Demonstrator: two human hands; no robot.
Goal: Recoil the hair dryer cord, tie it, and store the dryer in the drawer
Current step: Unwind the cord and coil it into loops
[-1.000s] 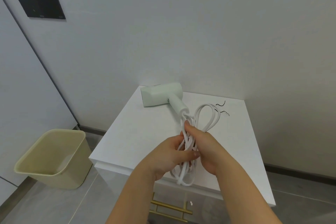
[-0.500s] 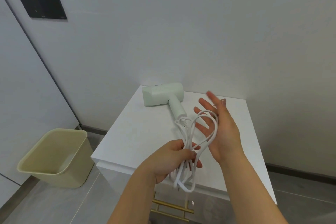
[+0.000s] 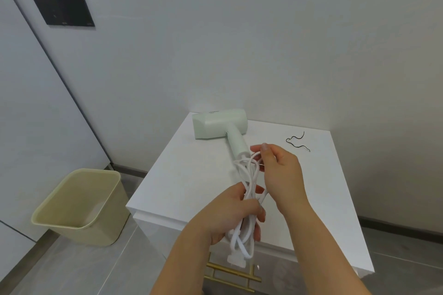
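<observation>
Cord-recoiling step, near its end; tying not yet begun.

Hair dryer [image 3: 219, 124] lies on its side at the far edge of the white cabinet top [image 3: 187, 175], close to the wall, handle pointing toward the near side; white cord [image 3: 250, 176] runs from the handle's end into a bunch of long loops held above the top.

Left hand [image 3: 230, 215] grips the middle of the bunch, fingers curled round it, thumb across the strands; the near ends of the loops and the plug [image 3: 236, 262] hang below the fist, over the cabinet's near edge.

Right hand [image 3: 280, 170] is at the far end of the loops, just beside the handle; thumb and fingers pinch the strands there, seemingly evening them up; how many strands it holds I cannot tell.

Black tie [image 3: 295, 137], a thin crinkled wire, lies loose on the top to the far right, apart from both hands.

Gold drawer handle [image 3: 230, 275] shows below the near edge; the drawer looks closed. Beige bin [image 3: 79, 206] on the floor, left.

Judged next: right hand lets go of the loops and fetches the tie, while the left holds the bunch firm; risk is the loops springing loose once released.
</observation>
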